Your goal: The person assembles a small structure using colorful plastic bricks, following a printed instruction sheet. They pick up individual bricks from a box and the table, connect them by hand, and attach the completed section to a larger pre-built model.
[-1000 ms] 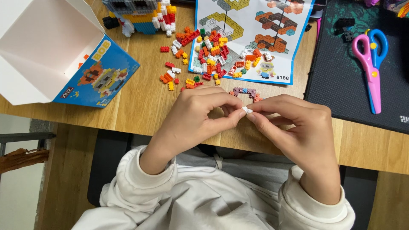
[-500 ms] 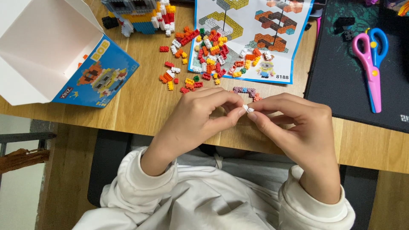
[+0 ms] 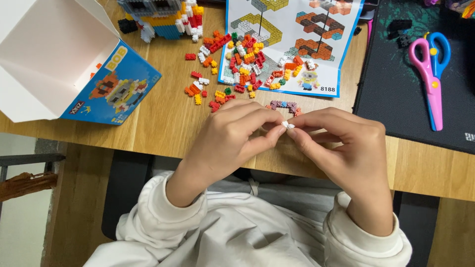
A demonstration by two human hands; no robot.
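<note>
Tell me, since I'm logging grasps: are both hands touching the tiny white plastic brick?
Touching. The head view shows the tiny white plastic brick pinched between fingertips of the left hand and right hand, with no gap visible.

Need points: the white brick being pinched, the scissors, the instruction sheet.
white brick (image 3: 287,124), head view, on the bit showing between the fingertips of both hands.
scissors (image 3: 434,94), head view, on the pink blade section below the handles.
instruction sheet (image 3: 324,81), head view, on its white lower margin.

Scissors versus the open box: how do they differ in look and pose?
The scissors are pink and blue, lying flat and closed on the dark mat. The box is bigger, blue outside, white inside, its flap open, on the bare wooden table. Neither touches the hands.
</note>
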